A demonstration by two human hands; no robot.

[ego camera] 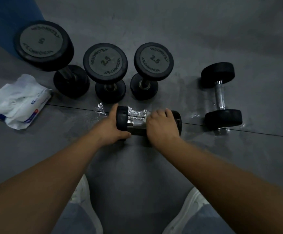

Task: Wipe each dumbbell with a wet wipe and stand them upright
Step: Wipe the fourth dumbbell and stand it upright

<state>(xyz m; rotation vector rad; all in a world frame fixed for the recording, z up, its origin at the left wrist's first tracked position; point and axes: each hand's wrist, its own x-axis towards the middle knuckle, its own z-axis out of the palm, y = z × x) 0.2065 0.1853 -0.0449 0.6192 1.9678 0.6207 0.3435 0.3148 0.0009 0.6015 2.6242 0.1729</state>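
The near dumbbell point(122, 118) was gripped by the left hand point(111, 128), the wipe point(140, 123) by the right hand point(161, 125); slippage might be caused by the wet floor point(137, 112).

We are looking at a dim, underexposed view: wet patches point(102, 106) on the floor point(154, 22) are catching glare, the wipes pack point(17, 100) is glowing brightest, and the edges are bowing
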